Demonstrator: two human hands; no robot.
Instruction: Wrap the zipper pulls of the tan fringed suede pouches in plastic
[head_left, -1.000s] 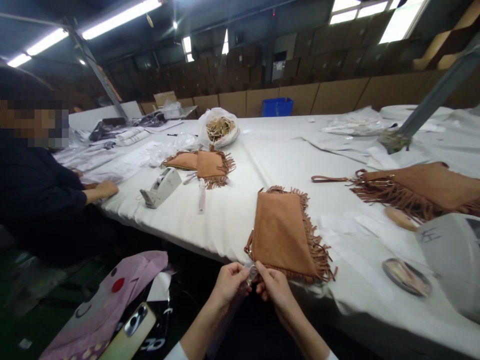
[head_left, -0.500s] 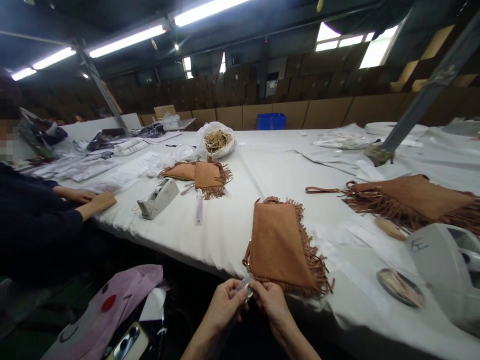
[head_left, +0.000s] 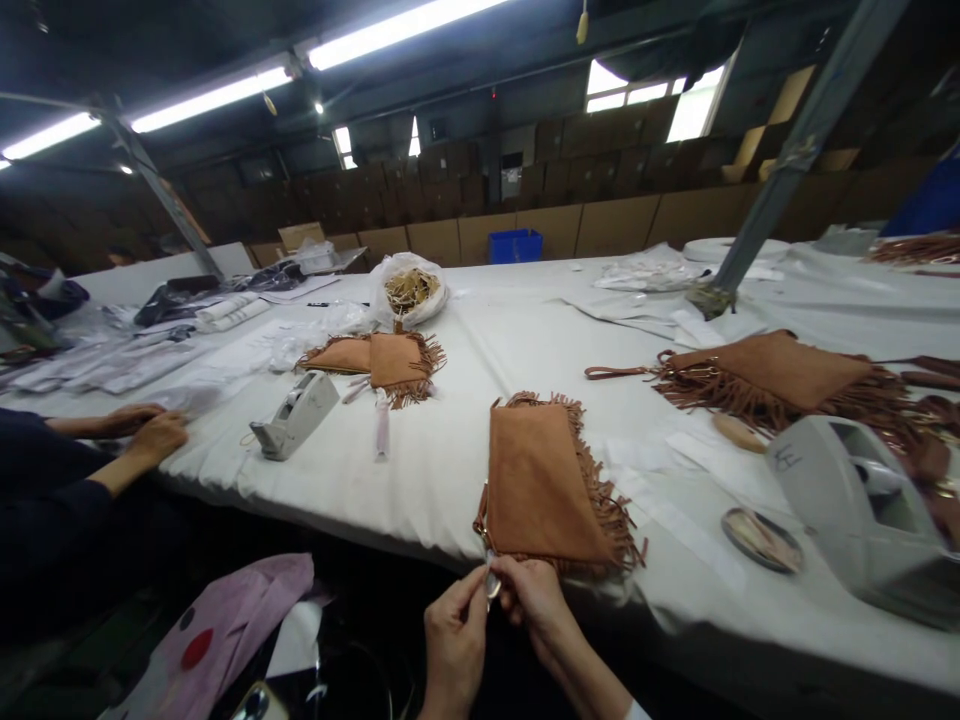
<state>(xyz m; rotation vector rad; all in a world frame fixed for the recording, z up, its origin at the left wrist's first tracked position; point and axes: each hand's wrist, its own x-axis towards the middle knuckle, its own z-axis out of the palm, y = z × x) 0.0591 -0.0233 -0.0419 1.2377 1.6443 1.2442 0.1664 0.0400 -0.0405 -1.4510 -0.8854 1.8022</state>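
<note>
At the table's near edge, my left hand [head_left: 457, 632] and my right hand [head_left: 537, 604] meet with their fingertips pinched together. Between them is a small shiny piece [head_left: 493, 584], partly hidden by the fingers; its kind is unclear. Just beyond lies a tan suede fringed pouch [head_left: 534, 485], flat on the white-covered table. Its fringe runs along the right and far sides. A strap with a metal clip [head_left: 481, 525] hangs at its left side, close above my fingertips. My right hand is right at the pouch's lower edge.
Tape dispensers stand left [head_left: 295, 416] and right [head_left: 855, 510]. More fringed pouches lie farther left [head_left: 397, 360] and right [head_left: 772, 368], near a bag of gold-coloured pieces [head_left: 411, 290]. A round dish [head_left: 761, 540] sits right. A co-worker's hands [head_left: 154, 435] rest at far left.
The view has shifted, so the table things sit slightly farther left. My left hand has turned more upright, and its fingers have come closer to my right fingertips around the shiny piece.
</note>
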